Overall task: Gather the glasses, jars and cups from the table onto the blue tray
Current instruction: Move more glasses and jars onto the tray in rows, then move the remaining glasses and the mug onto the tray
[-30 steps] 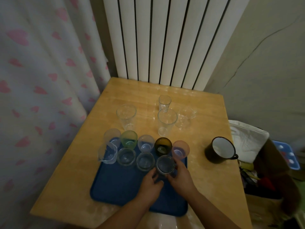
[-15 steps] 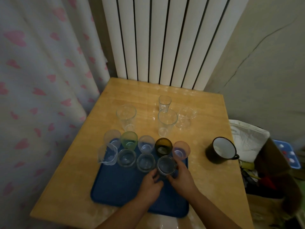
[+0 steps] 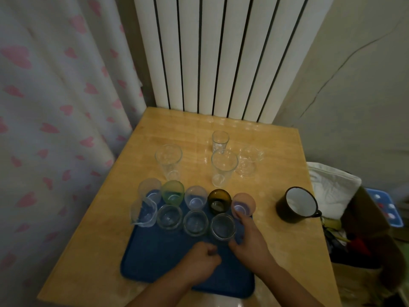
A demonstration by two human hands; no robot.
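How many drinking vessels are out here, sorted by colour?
Clear glass vessels: 10, six on the blue tray, four on the wooden table
Green glass: 1
Dark amber glass: 1
Pink glass: 1
Dark enamel mug: 1
Total: 14

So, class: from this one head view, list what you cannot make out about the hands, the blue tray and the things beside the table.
- Left hand: curled; fingertips hidden underneath.
- Right hand: contact with the clear jar hidden by its fingers.
- Blue tray: near edge hidden by forearms.
- Clutter right of the table: dark, cut off.
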